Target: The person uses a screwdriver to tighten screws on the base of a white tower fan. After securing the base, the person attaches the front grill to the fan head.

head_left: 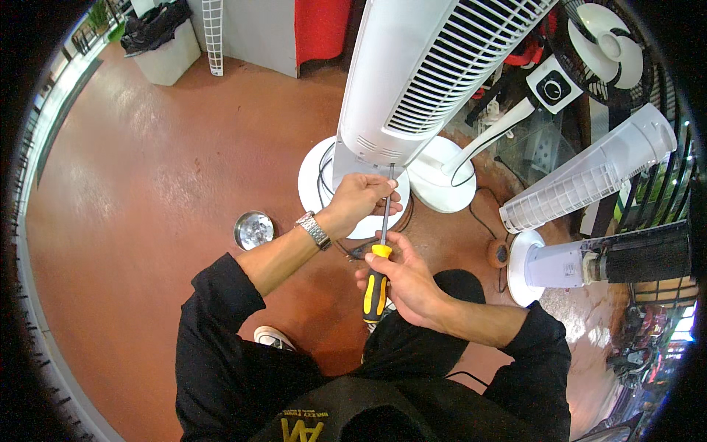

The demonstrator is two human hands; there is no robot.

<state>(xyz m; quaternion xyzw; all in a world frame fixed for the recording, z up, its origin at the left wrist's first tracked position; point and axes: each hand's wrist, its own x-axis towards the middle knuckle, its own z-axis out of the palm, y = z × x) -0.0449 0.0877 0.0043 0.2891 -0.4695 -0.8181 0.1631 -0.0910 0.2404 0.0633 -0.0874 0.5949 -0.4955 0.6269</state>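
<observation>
A white tower fan (375,92) stands in front of me on a round white base (312,171), its slatted grille facing right. With its fingers pinched round the thin steel shaft, my left hand (357,200) steadies a screwdriver (375,289) close to its tip. That tip meets the lower front of the fan's body, just under the grille; whether it sits in a screw is too small to tell. Lower down, my right hand (412,283) grips the yellow and black handle near its collar. A metal watch circles my left wrist.
On the reddish floor to the left rests a round metal bowl (254,230) with small parts inside. To the right are a white pedestal fan (557,85), a loose white fan casing (589,180) and an opened tower fan (556,264). Dark cords trail around the bases.
</observation>
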